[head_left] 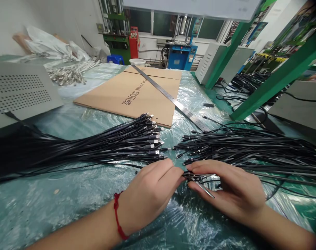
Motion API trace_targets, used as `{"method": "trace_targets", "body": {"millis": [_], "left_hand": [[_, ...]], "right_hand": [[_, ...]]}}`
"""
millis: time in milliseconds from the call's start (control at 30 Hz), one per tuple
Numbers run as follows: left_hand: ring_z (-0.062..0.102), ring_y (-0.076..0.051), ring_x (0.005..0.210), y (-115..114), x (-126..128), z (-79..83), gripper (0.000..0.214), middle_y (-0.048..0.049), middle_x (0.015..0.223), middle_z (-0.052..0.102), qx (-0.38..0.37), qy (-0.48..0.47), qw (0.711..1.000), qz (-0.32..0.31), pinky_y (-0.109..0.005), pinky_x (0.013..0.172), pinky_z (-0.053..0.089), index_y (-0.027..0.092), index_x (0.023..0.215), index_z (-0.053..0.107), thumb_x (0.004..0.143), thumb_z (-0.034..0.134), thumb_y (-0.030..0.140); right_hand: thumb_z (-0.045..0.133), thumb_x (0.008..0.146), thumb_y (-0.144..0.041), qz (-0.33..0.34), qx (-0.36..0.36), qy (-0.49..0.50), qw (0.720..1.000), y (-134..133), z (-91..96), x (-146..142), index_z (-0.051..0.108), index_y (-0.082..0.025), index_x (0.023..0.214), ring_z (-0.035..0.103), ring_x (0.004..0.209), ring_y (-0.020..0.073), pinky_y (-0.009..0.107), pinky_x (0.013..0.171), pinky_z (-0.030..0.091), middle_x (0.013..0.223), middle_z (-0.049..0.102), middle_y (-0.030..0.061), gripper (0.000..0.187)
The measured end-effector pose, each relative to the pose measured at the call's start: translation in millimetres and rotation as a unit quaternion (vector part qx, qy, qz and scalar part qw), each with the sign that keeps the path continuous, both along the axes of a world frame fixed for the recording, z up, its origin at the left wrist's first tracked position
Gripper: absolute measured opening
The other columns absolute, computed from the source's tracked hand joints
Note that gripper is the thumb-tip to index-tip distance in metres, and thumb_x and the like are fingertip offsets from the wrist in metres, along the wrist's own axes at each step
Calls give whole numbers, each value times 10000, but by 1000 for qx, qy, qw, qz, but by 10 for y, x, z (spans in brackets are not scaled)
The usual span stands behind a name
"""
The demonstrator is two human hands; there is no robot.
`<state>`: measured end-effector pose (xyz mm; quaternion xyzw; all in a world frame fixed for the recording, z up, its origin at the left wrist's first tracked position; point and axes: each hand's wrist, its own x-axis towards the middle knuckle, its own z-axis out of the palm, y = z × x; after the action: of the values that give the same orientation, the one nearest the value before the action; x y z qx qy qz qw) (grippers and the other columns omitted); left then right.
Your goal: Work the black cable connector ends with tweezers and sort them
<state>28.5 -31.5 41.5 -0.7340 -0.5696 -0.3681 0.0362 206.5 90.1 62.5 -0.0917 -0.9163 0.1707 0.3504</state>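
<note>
Pinching small dark cable end (184, 175) in left hand (152, 187), closed at thumb and index tips with no gap visible. Mostly covered by fingers, so can't tell plug from bare lead. Holding silver two-armed tool (206, 190) in right hand (233, 184), probably tweezers or snips, between index finger above and thumb below. Spread only about as wide as the tool at those fingertips; can't tell grip pressure.

Note cable end just left of tool's near end, right where both hands almost meet; touching or barely apart, can't tell. Note tool's long axis running sideways, from left fingertips out to the right, with upper arm nearly level under index finger and lower arm slanting down toward wearer. Mark left hand as nearer to cable end, right hand close by on the tool side.

Log left bundle (95, 144) of black cables just beyond left hand, with USB plugs (155, 152) pointing right. Log right bundle (251, 144) just beyond right hand, with small connectors (185, 139) facing left. Add steel ruler (163, 92) lying diagonally across cardboard (108, 93), well apart from hands. Add red bracelet (116, 215) on left wrist, plastic-covered table (82, 208) underneath.
</note>
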Motion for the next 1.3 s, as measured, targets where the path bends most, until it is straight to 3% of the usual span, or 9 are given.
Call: {"method": "trace_targets", "body": {"millis": [433,633,733,867,1067,1200,1300], "left_hand": [[494,-171,705,-31,-17,-36,203,-14,784,519,-8,26,999,-21,-312,618,426,127,1091,616,979,469,41],[509,-163,695,-30,-12,-4,178,-11,773,540,3,28,999,-15,-303,614,434,143,1090,618,1023,456,110],[520,-147,678,-29,-9,37,137,-4,765,563,42,23,999,5,-286,607,438,150,1101,615,1039,497,183],[531,-132,676,-44,-11,68,109,1,762,582,73,10,997,9,-266,624,459,150,1090,618,1026,542,195],[550,-124,674,-62,-26,60,122,2,757,604,82,7,997,11,-256,617,474,156,1099,634,1019,562,213],[579,-131,710,-50,-51,49,175,-13,818,638,71,-12,997,-6,-269,652,497,157,1168,616,997,595,190],[602,-137,762,-28,-70,55,232,-27,874,655,71,-26,997,-22,-278,699,521,150,1209,608,977,608,140]], "right_hand": [[742,870,-238,22,18,-11,1000,15,-18,11,675,-233,1018,776,835,160,251,781,651,920,791,19,162],[720,883,-200,45,-20,6,999,26,-24,12,672,-237,1027,773,849,159,256,778,646,915,788,18,156],[702,904,-264,20,-61,23,998,37,-49,8,651,-239,1038,776,848,178,276,763,651,922,786,37,146],[716,898,-340,-35,-17,29,999,60,-81,19,631,-239,1037,772,776,163,249,736,641,892,784,34,191],[694,911,-275,3,6,37,999,67,-74,43,644,-263,1074,765,746,159,243,713,641,878,781,18,171],[739,872,-287,-13,-75,40,996,53,-53,38,678,-257,1015,753,696,147,224,668,633,850,772,14,158],[758,850,-363,-23,-250,24,968,45,-21,-1,665,-224,995,747,698,146,210,616,613,837,753,30,222]]}}
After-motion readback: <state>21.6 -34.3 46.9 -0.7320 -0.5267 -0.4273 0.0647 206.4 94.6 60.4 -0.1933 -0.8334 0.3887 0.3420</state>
